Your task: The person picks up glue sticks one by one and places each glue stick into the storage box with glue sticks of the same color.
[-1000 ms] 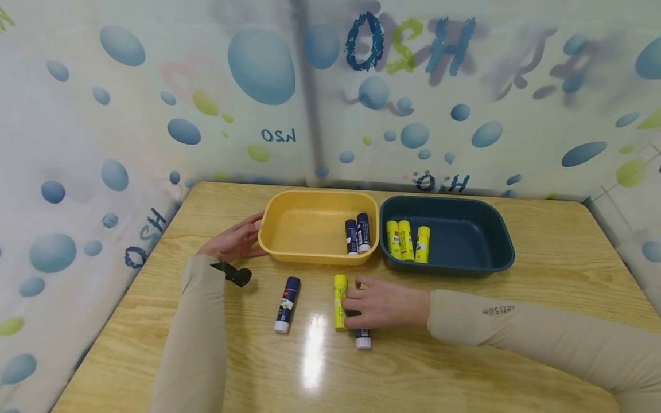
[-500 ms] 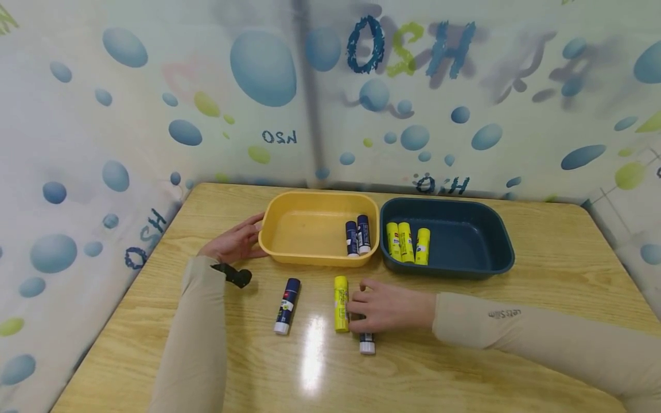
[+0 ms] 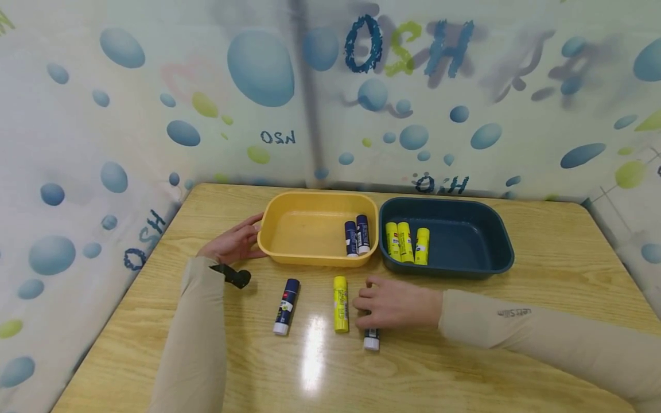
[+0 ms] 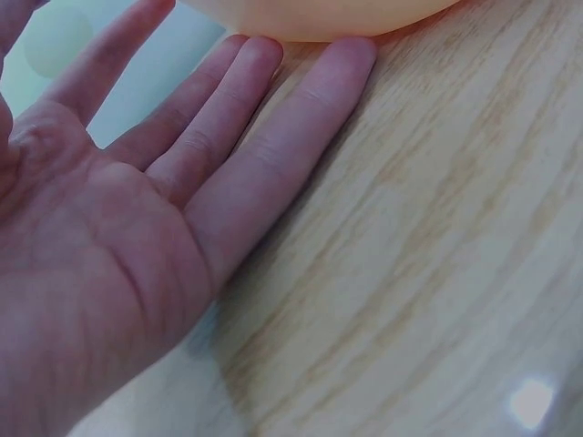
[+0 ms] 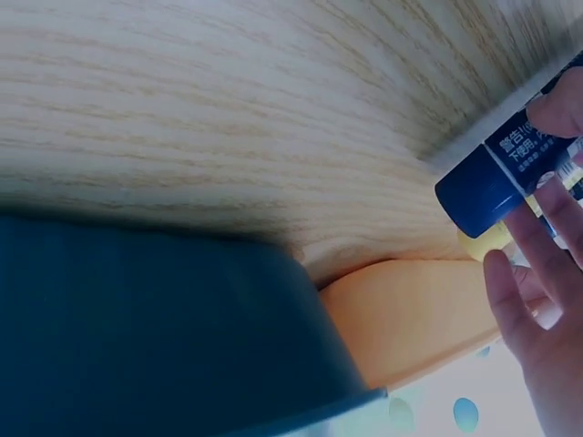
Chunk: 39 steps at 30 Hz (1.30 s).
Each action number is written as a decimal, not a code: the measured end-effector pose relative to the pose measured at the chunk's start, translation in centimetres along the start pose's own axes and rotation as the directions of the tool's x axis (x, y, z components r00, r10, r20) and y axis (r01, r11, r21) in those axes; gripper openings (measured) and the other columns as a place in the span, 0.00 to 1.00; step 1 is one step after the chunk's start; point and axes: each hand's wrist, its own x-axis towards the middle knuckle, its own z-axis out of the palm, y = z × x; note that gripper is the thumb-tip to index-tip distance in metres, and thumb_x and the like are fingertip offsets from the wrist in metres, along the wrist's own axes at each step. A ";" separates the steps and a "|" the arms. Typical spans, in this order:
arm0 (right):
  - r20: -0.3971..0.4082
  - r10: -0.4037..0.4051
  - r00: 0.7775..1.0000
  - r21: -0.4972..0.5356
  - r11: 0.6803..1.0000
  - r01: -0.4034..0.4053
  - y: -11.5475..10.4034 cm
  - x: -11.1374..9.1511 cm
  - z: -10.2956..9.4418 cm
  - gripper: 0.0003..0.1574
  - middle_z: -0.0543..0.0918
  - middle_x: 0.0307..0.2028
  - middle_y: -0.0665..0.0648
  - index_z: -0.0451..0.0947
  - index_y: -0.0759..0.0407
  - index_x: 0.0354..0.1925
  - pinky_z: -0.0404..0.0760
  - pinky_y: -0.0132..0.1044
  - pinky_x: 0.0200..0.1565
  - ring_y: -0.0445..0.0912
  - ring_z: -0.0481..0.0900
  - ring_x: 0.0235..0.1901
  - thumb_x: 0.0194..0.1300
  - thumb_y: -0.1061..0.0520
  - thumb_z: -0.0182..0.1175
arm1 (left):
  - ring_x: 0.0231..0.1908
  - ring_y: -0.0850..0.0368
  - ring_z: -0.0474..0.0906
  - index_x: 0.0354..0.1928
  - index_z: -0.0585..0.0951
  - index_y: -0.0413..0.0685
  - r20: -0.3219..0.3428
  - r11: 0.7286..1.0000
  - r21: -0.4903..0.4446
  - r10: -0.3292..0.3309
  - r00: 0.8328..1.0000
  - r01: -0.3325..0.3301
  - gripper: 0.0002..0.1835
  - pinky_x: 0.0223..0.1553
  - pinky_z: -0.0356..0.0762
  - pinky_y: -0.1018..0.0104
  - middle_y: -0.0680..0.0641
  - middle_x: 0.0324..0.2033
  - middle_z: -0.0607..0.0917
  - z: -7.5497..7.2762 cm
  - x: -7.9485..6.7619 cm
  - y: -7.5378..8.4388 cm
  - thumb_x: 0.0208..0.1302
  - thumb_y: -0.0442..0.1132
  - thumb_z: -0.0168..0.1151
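Wooden table (image 3: 413, 373), right fingers (image 5: 545, 248) pinching navy glue stick (image 5: 510, 157)

I read the orange tray (image 3: 304, 229) as smooth plastic, faintly satiny; the dark blue tray (image 3: 459, 235) right of it looks the same to me. Under it, the table (image 3: 428, 373) shows wood grain with a glossy finish. In front of it, the yellow glue stick (image 3: 341, 307) and navy glue stick (image 5: 480, 189) look like smooth plastic; the sleeves (image 3: 198, 338) there are matt, softly creased cloth.
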 end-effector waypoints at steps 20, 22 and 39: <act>0.087 0.041 0.995 0.052 0.998 -0.046 0.5 -1.0 -1.2 0.18 0.77 0.48 0.48 0.77 0.39 0.52 0.75 0.37 0.52 0.43 0.74 0.47 0.64 0.51 0.65 | 0.55 0.59 0.73 0.77 0.45 0.56 0.002 1.000 -0.001 0.003 1.000 -0.003 0.32 0.56 0.73 0.47 0.47 0.68 0.64 0.0 -0.1 0.0 0.78 0.44 0.42; 0.095 0.051 0.994 0.055 0.997 -0.056 0.7 -1.0 -1.4 0.18 0.76 0.47 0.48 0.77 0.39 0.52 0.76 0.37 0.52 0.43 0.74 0.46 0.64 0.51 0.66 | 0.55 0.59 0.73 0.77 0.44 0.56 0.001 1.000 -0.001 0.002 1.000 -0.002 0.32 0.56 0.73 0.47 0.47 0.69 0.62 0.0 -0.1 0.0 0.78 0.44 0.42; 0.112 0.108 0.988 0.080 0.990 -0.117 1.7 -0.9 -2.6 0.21 0.77 0.47 0.49 0.77 0.41 0.52 0.75 0.40 0.54 0.44 0.75 0.47 0.60 0.47 0.69 | 0.57 0.60 0.71 0.77 0.44 0.56 0.023 1.000 0.012 0.017 1.000 -0.017 0.31 0.55 0.74 0.48 0.45 0.72 0.55 -0.1 -0.1 0.0 0.79 0.44 0.40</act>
